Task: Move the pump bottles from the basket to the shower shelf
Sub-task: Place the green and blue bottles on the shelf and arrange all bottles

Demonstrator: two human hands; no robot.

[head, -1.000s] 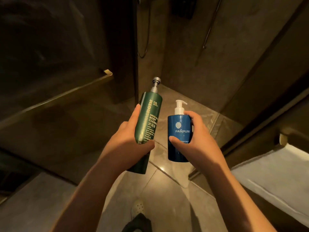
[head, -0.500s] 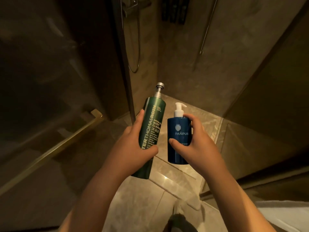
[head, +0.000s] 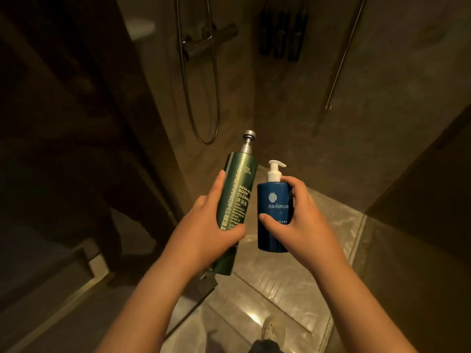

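My left hand (head: 204,233) grips a tall green pump bottle (head: 235,197) with a silver pump top, tilted slightly right. My right hand (head: 303,220) grips a shorter blue pump bottle (head: 274,207) with a white pump, held upright. Both bottles are in the air side by side over the shower floor. High on the back wall hang several dark bottles in a wall holder (head: 280,31). No basket is in view.
A glass shower door edge (head: 163,149) runs down on the left. The shower mixer and hose (head: 204,47) hang on the far wall, a metal rail (head: 341,59) on the right. Glossy floor tiles (head: 293,289) and my shoe (head: 272,332) lie below.
The view has swung up and forward into the shower stall; the mixer and the wall bottles came into sight. Both hands still hold their bottles, carried closer to the back wall.
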